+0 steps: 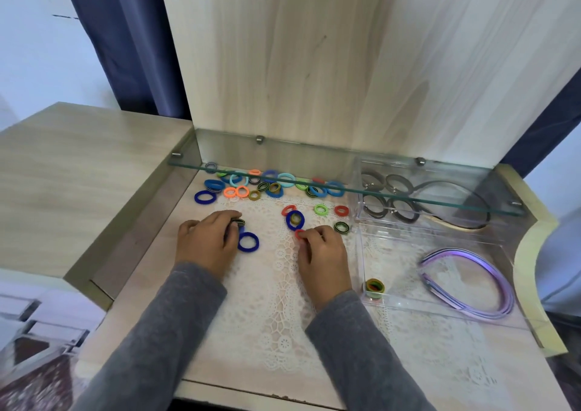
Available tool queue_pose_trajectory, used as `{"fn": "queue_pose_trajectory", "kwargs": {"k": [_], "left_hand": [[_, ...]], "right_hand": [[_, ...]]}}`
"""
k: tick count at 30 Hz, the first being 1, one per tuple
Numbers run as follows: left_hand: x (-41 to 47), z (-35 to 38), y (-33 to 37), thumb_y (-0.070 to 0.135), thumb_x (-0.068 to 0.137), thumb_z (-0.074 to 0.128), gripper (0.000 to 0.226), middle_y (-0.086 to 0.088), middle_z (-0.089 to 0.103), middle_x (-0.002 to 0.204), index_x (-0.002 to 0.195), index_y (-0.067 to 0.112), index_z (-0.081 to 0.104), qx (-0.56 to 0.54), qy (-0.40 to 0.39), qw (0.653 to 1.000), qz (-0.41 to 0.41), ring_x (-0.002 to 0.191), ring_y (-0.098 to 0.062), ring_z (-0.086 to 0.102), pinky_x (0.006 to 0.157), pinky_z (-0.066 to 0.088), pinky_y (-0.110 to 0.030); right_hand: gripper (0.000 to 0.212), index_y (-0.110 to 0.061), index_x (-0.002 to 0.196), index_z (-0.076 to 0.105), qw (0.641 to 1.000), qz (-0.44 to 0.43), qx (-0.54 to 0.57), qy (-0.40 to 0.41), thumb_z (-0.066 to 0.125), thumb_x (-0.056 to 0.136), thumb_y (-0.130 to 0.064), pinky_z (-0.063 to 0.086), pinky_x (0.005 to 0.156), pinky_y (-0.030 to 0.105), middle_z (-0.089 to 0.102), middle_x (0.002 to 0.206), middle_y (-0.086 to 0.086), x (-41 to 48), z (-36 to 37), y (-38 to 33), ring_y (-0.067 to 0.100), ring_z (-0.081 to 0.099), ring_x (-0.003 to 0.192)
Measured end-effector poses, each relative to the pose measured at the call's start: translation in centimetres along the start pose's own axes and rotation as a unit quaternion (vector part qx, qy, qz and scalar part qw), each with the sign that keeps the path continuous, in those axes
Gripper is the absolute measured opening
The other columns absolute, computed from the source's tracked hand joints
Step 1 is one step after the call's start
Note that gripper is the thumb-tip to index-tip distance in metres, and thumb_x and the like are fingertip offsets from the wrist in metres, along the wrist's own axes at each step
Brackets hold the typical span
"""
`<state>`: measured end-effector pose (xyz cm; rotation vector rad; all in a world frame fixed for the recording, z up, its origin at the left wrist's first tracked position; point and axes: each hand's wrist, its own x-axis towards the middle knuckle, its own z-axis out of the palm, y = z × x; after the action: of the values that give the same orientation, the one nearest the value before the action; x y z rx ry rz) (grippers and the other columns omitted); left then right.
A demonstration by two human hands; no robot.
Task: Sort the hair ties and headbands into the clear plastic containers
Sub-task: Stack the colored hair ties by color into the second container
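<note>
Hair ties in many colours lie on a white lace mat on the table. Most of them sit in a bunch at the back, under the edge of a glass shelf. A few more lie apart in the middle of the mat, like a green hair tie and a big blue ring with a small brownish one inside it. The left hand has its fingers curled on a striped hair tie, dark with green lines. A blue hair tie lies on the mat just beside that hand. The right hand pinches a red hair tie with its fingertips, low by the mat. Both arms wear grey sleeves. On the right stands the front container, clear and open on top. In it lie the purple headbands and, in its near left corner, a small stack of ties. Behind it is the back container, partly under the glass shelf. It holds grey rings and a dark headband.
</note>
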<state>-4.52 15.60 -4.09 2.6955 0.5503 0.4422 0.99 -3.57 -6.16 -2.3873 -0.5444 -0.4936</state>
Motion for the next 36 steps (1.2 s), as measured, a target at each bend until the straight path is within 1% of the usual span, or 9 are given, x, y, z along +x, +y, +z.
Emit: {"fn": "queue_pose_trajectory", "kwargs": {"k": [4, 8, 11, 15, 19, 21, 24, 29, 36], "left_hand": [[0.3, -0.2, -0.2, 0.027, 0.094, 0.05, 0.014, 0.018, 0.063, 0.108, 0.1, 0.035, 0.06, -0.023, 0.022, 0.999, -0.002, 0.094, -0.006, 0.053, 0.097, 0.023, -0.032], [0.6, -0.3, -0.3, 0.03, 0.092, 0.055, 0.007, 0.017, 0.062, 0.104, 0.097, 0.033, 0.059, -0.038, 0.012, 0.999, -0.016, 0.092, -0.008, 0.054, 0.097, 0.026, -0.034], [0.3, -0.2, -0.3, 0.028, 0.092, 0.057, 0.004, 0.016, 0.06, 0.101, 0.094, 0.031, 0.058, -0.064, 0.037, 0.997, -0.01, 0.088, -0.007, 0.051, 0.092, 0.028, -0.033], [-1.2, 0.5, 0.8, 0.033, 0.088, 0.056, 0.006, 0.02, 0.06, 0.098, 0.091, 0.031, 0.061, -0.088, 0.076, 0.99, 0.086, 0.089, -0.005, 0.056, 0.087, 0.033, -0.034], [-3.4, 1.4, 2.2, 0.038, 0.087, 0.052, 0.014, 0.023, 0.061, 0.1, 0.093, 0.033, 0.063, -0.087, 0.034, 0.973, 0.212, 0.097, -0.001, 0.057, 0.091, 0.03, -0.033], [-4.0, 1.6, 2.7, 0.039, 0.087, 0.052, 0.014, 0.023, 0.06, 0.1, 0.093, 0.034, 0.063, -0.073, 0.017, 0.969, 0.235, 0.097, -0.001, 0.057, 0.092, 0.029, -0.032], [-4.0, 1.6, 2.7, 0.043, 0.087, 0.048, 0.016, 0.024, 0.059, 0.099, 0.092, 0.037, 0.061, -0.063, -0.008, 0.974, 0.219, 0.098, -0.001, 0.056, 0.093, 0.024, -0.028], [-4.2, 1.5, 2.9, 0.041, 0.087, 0.043, 0.02, 0.023, 0.06, 0.099, 0.096, 0.034, 0.059, -0.061, 0.026, 0.979, 0.191, 0.096, -0.001, 0.056, 0.093, 0.022, -0.025], [-3.4, 1.9, 2.3, 0.028, 0.084, 0.045, 0.02, 0.022, 0.056, 0.105, 0.1, 0.035, 0.055, -0.033, 0.047, 0.994, 0.097, 0.103, -0.003, 0.052, 0.096, 0.023, -0.029]], "right_hand": [[0.011, -0.008, 0.093, 0.069, 1.0, 0.003, -0.014, 0.0, 0.064, 0.085, -0.014, 0.051, 0.072, 0.041, 0.061, 0.09, 0.006, -0.1, 0.0, 0.2, 0.023, 0.054, 0.082], [0.011, -0.01, 0.092, 0.068, 1.0, 0.005, -0.023, -0.008, 0.062, 0.087, -0.017, 0.05, 0.073, 0.039, 0.06, 0.091, 0.006, -0.1, 0.1, 0.2, 0.022, 0.053, 0.083], [0.01, -0.01, 0.093, 0.068, 1.0, 0.005, -0.009, -0.001, 0.062, 0.087, -0.015, 0.05, 0.072, 0.039, 0.059, 0.09, 0.006, -0.2, 0.0, 0.3, 0.022, 0.052, 0.083], [0.009, -0.011, 0.094, 0.069, 0.999, 0.028, 0.04, 0.015, 0.062, 0.088, -0.014, 0.049, 0.075, 0.034, 0.058, 0.092, 0.006, -0.1, -0.1, 0.6, 0.019, 0.05, 0.086], [0.006, -0.011, 0.091, 0.067, 0.993, 0.028, 0.108, 0.038, 0.063, 0.087, -0.012, 0.048, 0.075, 0.032, 0.057, 0.091, 0.003, 0.1, -0.2, 0.8, 0.016, 0.051, 0.086], [0.006, -0.012, 0.092, 0.066, 0.99, 0.011, 0.137, 0.043, 0.062, 0.087, -0.012, 0.048, 0.075, 0.032, 0.057, 0.092, 0.001, 0.1, -0.4, 0.8, 0.014, 0.051, 0.085], [0.011, -0.013, 0.099, 0.062, 0.985, -0.013, 0.17, 0.014, 0.062, 0.088, -0.016, 0.048, 0.077, 0.033, 0.058, 0.095, -0.004, 0.0, -0.7, 0.6, 0.011, 0.051, 0.089], [0.021, -0.017, 0.104, 0.055, 0.981, -0.031, 0.186, -0.045, 0.063, 0.086, -0.023, 0.047, 0.077, 0.037, 0.056, 0.094, -0.011, -0.3, -1.1, 0.0, 0.009, 0.049, 0.084], [0.028, -0.025, 0.103, 0.05, 0.989, -0.076, 0.088, -0.085, 0.062, 0.081, -0.036, 0.04, 0.077, 0.036, 0.057, 0.09, -0.015, -0.6, -1.5, -0.6, 0.01, 0.049, 0.083]]}}
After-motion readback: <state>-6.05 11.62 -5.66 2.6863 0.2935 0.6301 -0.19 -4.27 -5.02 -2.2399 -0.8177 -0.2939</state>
